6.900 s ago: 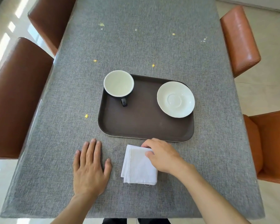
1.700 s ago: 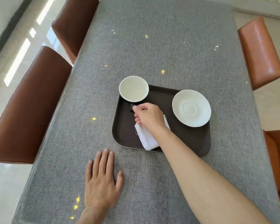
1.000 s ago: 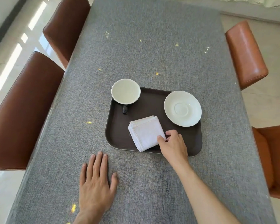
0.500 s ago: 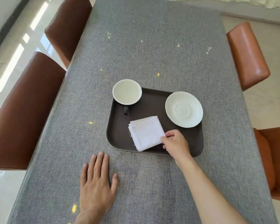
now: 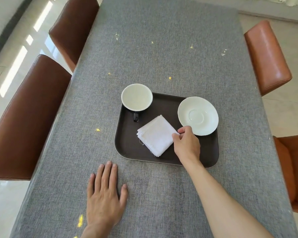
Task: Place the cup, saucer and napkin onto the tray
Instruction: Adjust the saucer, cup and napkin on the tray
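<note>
While pinching the napkin's (image 5: 156, 135) right corner with the right hand (image 5: 187, 145), just square it near the tray's (image 5: 127, 148) front edge, then let go; left hand (image 5: 104, 194) flat, holding nothing.

dining room, long table (image 5: 162, 48), leather chairs (image 5: 267, 55)

- One head-worn view looks steeply down and forward along the long grey woven-cloth table (image 5: 162, 48).
- Table's near end fills the lower frame, close.

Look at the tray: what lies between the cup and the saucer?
Only bare tray lies between cup and saucer in the head view; the napkin sits nearer, below that gap.
</note>
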